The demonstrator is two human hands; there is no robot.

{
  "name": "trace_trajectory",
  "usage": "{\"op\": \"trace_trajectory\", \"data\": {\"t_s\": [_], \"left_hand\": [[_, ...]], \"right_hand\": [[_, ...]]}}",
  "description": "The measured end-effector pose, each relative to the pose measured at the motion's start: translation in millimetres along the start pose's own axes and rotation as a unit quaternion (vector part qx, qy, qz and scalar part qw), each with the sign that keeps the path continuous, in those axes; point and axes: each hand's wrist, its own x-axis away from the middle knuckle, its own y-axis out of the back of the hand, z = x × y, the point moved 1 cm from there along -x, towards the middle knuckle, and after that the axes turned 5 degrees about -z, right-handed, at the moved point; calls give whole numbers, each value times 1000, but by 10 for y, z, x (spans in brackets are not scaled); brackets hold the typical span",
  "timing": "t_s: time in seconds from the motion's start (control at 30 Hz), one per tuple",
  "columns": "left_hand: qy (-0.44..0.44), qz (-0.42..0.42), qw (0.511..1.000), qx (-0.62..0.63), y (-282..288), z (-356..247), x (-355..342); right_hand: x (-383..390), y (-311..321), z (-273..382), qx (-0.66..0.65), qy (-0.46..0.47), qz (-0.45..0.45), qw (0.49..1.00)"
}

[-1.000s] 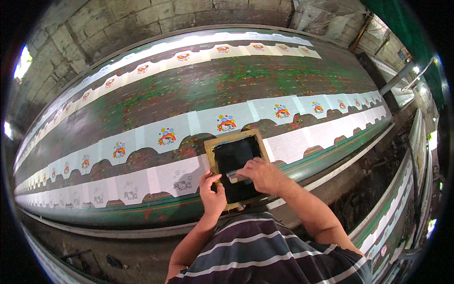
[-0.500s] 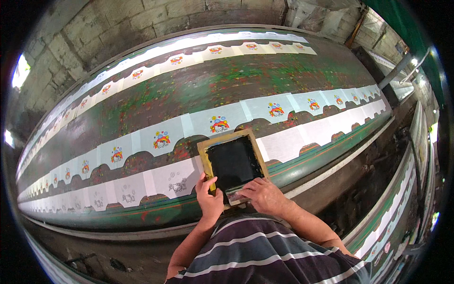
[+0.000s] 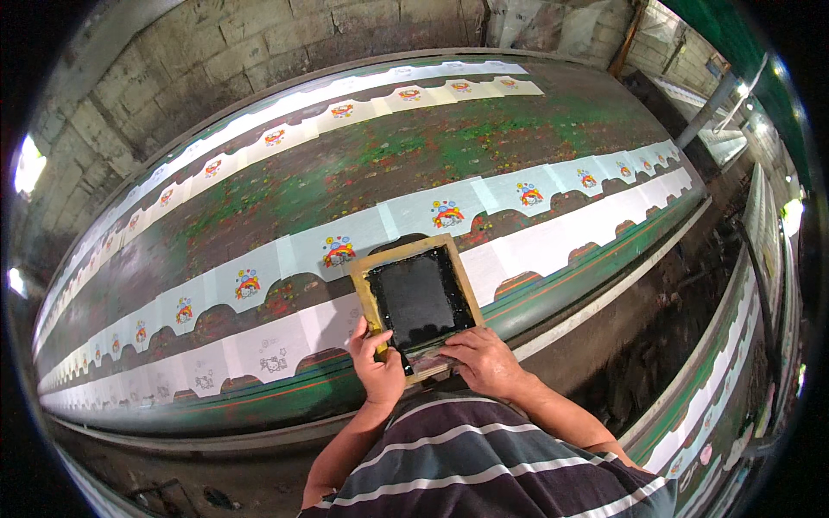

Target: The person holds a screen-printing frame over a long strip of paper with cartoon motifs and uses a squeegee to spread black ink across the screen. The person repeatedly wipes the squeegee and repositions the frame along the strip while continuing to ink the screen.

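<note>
A wooden-rimmed printing screen [image 3: 471, 298] with black ink inside is in front of me, over the near row of pale panels. My left hand [image 3: 378, 367] grips its yellowed left rim near the lower corner, thumb on top. With bent fingers, my right hand [image 3: 489, 361] holds a squeegee [image 3: 421, 357] at the screen's near end; part of the tool is hidden beneath the fingers. Left of the screen, a pale panel [image 3: 274, 354] bears a dark line drawing. A shadow falls on the panel beside the left rim. Plain white panels [image 3: 553, 235] run on to the right.
The long table [image 3: 553, 292] has a green near edge and a paint-spotted top. Beyond the near row lie panels with coloured prints [image 3: 447, 213], and further rows lie toward the block wall [image 3: 259, 43]. Another panel-covered table [image 3: 682, 449] stands at the lower right.
The view and my body have shifted right along the table. The screen has moved right relative to the panels, and another line drawing partly shows at its left rim. Both hands keep their holds.
</note>
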Motion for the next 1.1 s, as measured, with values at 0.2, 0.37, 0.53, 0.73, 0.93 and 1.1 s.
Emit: {"op": "trace_trajectory", "data": {"t_s": [0.2, 0.37, 0.53, 0.73, 0.93, 1.1], "left_hand": [[28, -10, 1000, 4, -726, -175, 195], [32, -2, 999, -18, -1018, -266, 289], [53, -13, 998, -11, -1093, -270, 323], [78, 0, 997, -20, -1081, -219, 307], [72, 0, 996, -53, -1080, -215, 323], [103, 3, 995, -19, -1046, -166, 237]], "right_hand": [[264, 482, -583, -16, 10, -3, 1000], [330, 720, -920, -28, 31, 12, 999], [329, 824, -1044, -49, 49, 30, 997], [262, 844, -1037, -44, 68, 35, 996], [130, 790, -903, 55, 133, 72, 987], [-213, 858, -1011, 55, 143, 178, 972]]}}
